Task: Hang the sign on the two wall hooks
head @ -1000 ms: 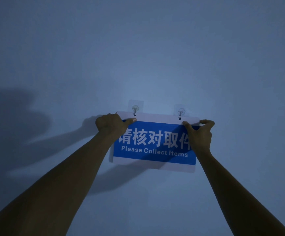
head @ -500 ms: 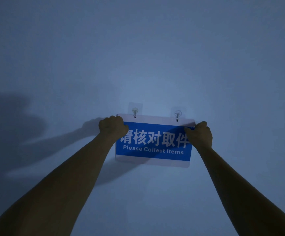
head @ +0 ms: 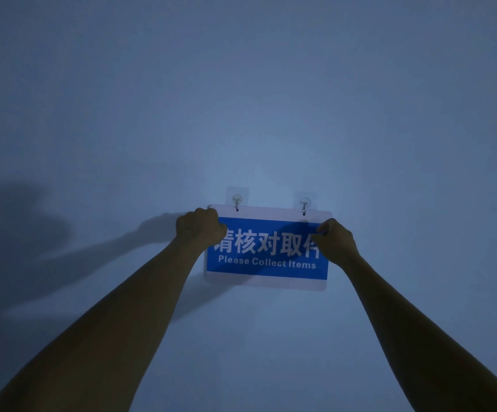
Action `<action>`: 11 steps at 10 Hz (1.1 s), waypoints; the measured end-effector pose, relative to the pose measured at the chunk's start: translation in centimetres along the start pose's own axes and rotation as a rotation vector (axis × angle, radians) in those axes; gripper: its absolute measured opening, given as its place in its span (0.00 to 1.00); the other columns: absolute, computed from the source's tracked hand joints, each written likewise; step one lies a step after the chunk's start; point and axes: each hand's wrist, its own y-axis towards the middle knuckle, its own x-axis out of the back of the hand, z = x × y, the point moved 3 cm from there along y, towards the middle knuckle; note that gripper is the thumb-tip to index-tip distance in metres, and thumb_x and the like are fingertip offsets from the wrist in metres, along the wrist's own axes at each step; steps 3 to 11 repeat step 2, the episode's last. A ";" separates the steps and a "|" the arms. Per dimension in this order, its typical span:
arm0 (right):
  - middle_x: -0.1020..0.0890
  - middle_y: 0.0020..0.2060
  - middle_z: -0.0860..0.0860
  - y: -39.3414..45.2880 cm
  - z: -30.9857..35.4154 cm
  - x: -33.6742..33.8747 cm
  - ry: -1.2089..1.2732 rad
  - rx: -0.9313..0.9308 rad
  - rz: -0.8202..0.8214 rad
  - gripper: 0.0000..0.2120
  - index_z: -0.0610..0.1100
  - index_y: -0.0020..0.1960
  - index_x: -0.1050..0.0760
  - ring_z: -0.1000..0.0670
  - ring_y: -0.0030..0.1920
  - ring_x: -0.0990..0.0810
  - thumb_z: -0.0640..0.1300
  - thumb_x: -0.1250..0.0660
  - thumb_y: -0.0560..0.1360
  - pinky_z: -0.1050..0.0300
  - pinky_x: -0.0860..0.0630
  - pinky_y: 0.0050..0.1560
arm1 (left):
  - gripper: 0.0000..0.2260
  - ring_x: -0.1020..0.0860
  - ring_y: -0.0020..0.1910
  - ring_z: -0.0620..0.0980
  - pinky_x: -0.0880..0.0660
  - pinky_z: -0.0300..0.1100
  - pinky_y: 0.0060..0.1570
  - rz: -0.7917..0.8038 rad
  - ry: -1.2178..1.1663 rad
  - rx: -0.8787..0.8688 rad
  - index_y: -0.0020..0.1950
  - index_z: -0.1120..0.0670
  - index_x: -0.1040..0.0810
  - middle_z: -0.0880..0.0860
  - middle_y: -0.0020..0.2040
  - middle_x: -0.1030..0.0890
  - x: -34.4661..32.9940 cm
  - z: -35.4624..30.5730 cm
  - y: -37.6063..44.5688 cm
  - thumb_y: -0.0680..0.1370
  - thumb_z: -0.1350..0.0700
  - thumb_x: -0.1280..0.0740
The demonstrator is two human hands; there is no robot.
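Note:
A blue sign [head: 268,270] with a white border, Chinese characters and the words "Please Collect Items" lies flat against the wall. Two clear adhesive hooks are stuck to the wall just above it: the left hook [head: 236,200] and the right hook [head: 304,203]. Each hook's tip sits in a small hole along the sign's top strip. My left hand [head: 199,230] is curled over the sign's upper left corner. My right hand [head: 337,242] pinches the sign near its upper right edge. The sign sits nearly level.
A plain pale wall [head: 256,99] fills the view in dim bluish light. Dark shadows of my arms [head: 63,248] fall on the wall to the left.
The sign has dropped slightly and settled level on both hooks. My right hand slid from the sign's top right corner down onto its face; its fingers, spread before, are now closed.

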 end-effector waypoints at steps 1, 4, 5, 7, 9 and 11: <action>0.20 0.54 0.41 -0.6 0.6 0.6 0.034 0.047 0.021 0.08 0.42 0.55 0.29 0.46 0.43 0.21 0.42 0.37 0.77 0.58 0.25 0.36 | 0.18 0.18 0.50 0.57 0.23 0.45 0.49 0.019 -0.084 -0.010 0.57 0.57 0.22 0.56 0.53 0.17 1.2 -0.2 -0.5 0.79 0.45 0.41; 0.18 0.53 0.41 -2.0 2.1 2.4 0.168 0.217 -0.063 0.09 0.41 0.56 0.26 0.44 0.44 0.18 0.41 0.40 0.78 0.55 0.22 0.41 | 0.13 0.17 0.51 0.56 0.21 0.48 0.53 -0.078 -0.370 -0.106 0.54 0.52 0.20 0.53 0.53 0.15 3.4 -0.1 -1.2 0.78 0.46 0.39; 0.18 0.53 0.41 -2.0 2.1 2.4 0.168 0.217 -0.063 0.09 0.41 0.56 0.26 0.44 0.44 0.18 0.41 0.40 0.78 0.55 0.22 0.41 | 0.13 0.17 0.51 0.56 0.21 0.48 0.53 -0.078 -0.370 -0.106 0.54 0.52 0.20 0.53 0.53 0.15 3.4 -0.1 -1.2 0.78 0.46 0.39; 0.18 0.53 0.41 -2.0 2.1 2.4 0.168 0.217 -0.063 0.09 0.41 0.56 0.26 0.44 0.44 0.18 0.41 0.40 0.78 0.55 0.22 0.41 | 0.13 0.17 0.51 0.56 0.21 0.48 0.53 -0.078 -0.370 -0.106 0.54 0.52 0.20 0.53 0.53 0.15 3.4 -0.1 -1.2 0.78 0.46 0.39; 0.18 0.53 0.41 -2.0 2.1 2.4 0.168 0.217 -0.063 0.09 0.41 0.56 0.26 0.44 0.44 0.18 0.41 0.40 0.78 0.55 0.22 0.41 | 0.13 0.17 0.51 0.56 0.21 0.48 0.53 -0.078 -0.370 -0.106 0.54 0.52 0.20 0.53 0.53 0.15 3.4 -0.1 -1.2 0.78 0.46 0.39; 0.18 0.53 0.41 -2.0 2.1 2.4 0.168 0.217 -0.063 0.09 0.41 0.56 0.26 0.44 0.44 0.18 0.41 0.40 0.78 0.55 0.22 0.41 | 0.13 0.17 0.51 0.56 0.21 0.48 0.53 -0.078 -0.370 -0.106 0.54 0.52 0.20 0.53 0.53 0.15 3.4 -0.1 -1.2 0.78 0.46 0.39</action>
